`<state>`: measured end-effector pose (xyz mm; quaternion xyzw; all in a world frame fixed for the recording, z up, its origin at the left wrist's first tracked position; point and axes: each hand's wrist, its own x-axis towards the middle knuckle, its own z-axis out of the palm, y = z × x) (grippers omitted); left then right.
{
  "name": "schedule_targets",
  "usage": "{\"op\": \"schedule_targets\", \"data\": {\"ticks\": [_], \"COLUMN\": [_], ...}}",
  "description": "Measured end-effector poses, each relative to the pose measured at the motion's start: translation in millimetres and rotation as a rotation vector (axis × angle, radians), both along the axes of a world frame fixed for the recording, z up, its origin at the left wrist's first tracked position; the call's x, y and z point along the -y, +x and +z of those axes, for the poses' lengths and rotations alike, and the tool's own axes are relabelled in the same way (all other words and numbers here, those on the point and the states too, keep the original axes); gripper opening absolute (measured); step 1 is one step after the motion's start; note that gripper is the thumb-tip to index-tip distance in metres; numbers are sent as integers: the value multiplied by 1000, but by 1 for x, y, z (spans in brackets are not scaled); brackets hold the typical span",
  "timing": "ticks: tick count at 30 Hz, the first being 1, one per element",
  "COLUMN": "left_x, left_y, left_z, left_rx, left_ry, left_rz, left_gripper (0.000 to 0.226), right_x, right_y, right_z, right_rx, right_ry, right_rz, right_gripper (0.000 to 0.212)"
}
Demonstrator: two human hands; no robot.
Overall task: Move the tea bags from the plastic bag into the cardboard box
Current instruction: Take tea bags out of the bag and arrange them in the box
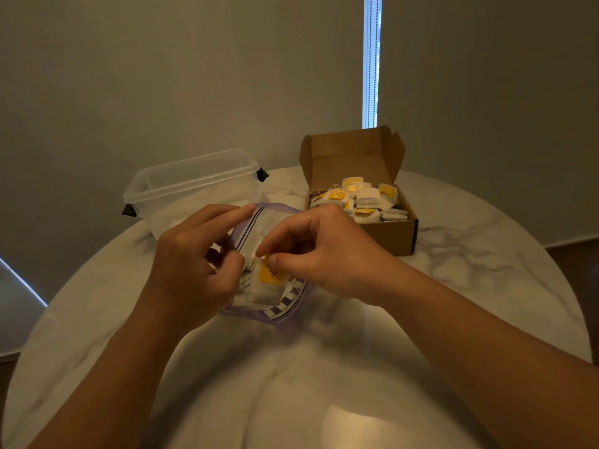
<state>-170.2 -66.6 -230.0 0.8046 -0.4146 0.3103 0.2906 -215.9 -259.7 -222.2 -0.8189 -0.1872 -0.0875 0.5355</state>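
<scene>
- The left hand grips the near-left rim of the clear, purple-edged plastic zip bag. Its fingers curl on the film and the index finger lies along the seal, propping the mouth open above the round white marble table.
- The right hand is in at the mouth, thumb and forefinger closed in a tight pinch on a white paper tea bag with a yellow tag. The other fingers curl loosely and carry nothing.
- That tea bag sits right at the opening, with a few more white ones bunched beneath it inside the bag.
- The brown cardboard box stands open, back and to the right, lid flap up. It is already heaped with tea bags, so I judge the job well along.
- To lift well, draw straight up and out, slowly, because the strings may snag neighbouring bags. The left hand should hold the rim wide and firm so the film doesn't rise too.
- Then carry it right and set it on a low spot in the heap, so nothing slides over the wall.
- The clear plastic tub with black clips, back left, is not the target.
</scene>
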Motion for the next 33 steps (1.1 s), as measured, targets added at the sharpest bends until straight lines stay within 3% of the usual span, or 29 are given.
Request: {"op": "schedule_targets", "data": {"ticks": [5,10,16,24,33], "left_x": [-1,0,1,2,2], "left_y": [1,1,1,3,4], "left_z": [0,0,-1,-1,-1], "left_rx": [-8,-1,-11,-8,4], "left_ry": [-12,5,-9,-3,-7], "left_rz": [-9,-18,-31,-37,-18], "left_gripper": [51,49,49,48,49], "right_x": [33,90,135,154,157], "right_y": [-1,14,51,73,91], "right_z": [17,38,38,26,15], "right_rx": [15,102,146,-31,85], "right_ry": [60,102,-101,-347,-515], "right_rz": [29,-147,-433,-431,-617], "right_gripper": [17,17,16,14,19]}}
